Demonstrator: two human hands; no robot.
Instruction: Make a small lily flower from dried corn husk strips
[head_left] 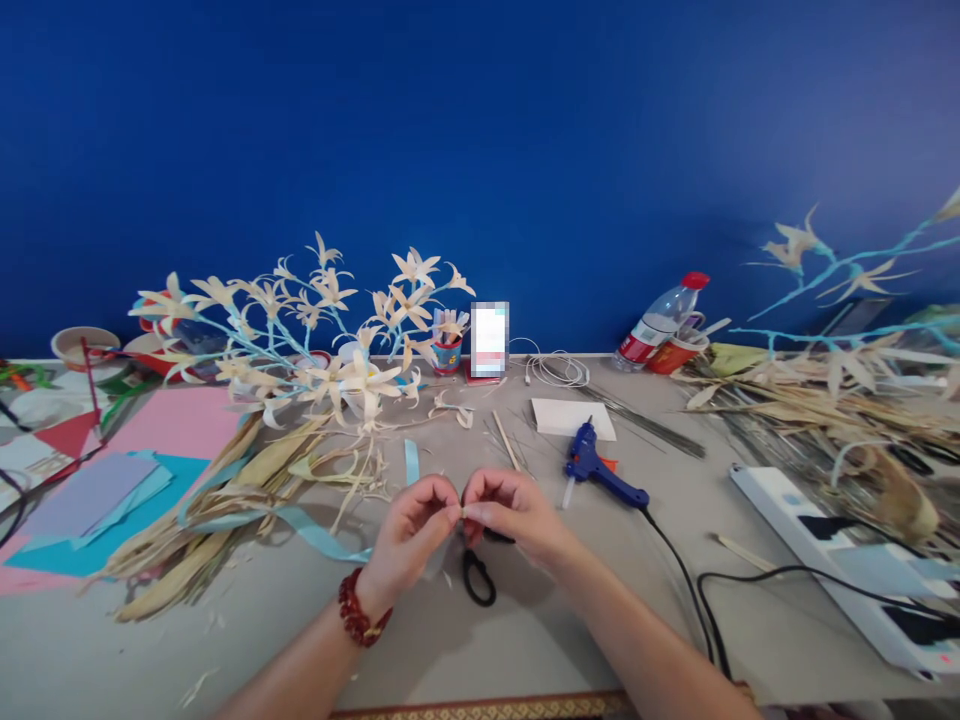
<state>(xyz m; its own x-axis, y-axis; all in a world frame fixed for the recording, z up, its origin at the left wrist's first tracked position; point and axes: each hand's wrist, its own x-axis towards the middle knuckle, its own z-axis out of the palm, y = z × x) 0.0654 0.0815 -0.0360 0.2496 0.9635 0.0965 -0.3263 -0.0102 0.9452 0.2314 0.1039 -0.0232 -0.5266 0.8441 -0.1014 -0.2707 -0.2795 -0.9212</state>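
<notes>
The fingertips of the left hand (420, 525) and the right hand (514, 508) are held together above the grey table (480, 665), thumb and forefinger of each being pressed in a pinch on a tiny pale piece (463, 513); this piece is held between the two hands, is largely covered, and is too small to be identified. A bracelet (364, 608) of dark red beads is worn at the left wrist. Below the hands, a black scissor handle (469, 590) is seen, partly hidden. To the left, a pale blue ribbon (322, 540) is laid by dried husks (225, 500), with coloured paper sheets (180, 425) spread farther out. Beyond the hands, a thin stick (506, 440) and a white card (553, 416) are found, the nozzle of a blue glue gun (604, 470) being seen against the card. At the right, a white power strip (780, 515) is crossed by black cords. At the rear, pale flowers (369, 385) are grouped on light blue stems, a phone (490, 340) is propped upright, and a red-capped bottle (651, 328) is placed beside a red cup (675, 352), before a blue wall (480, 150).
</notes>
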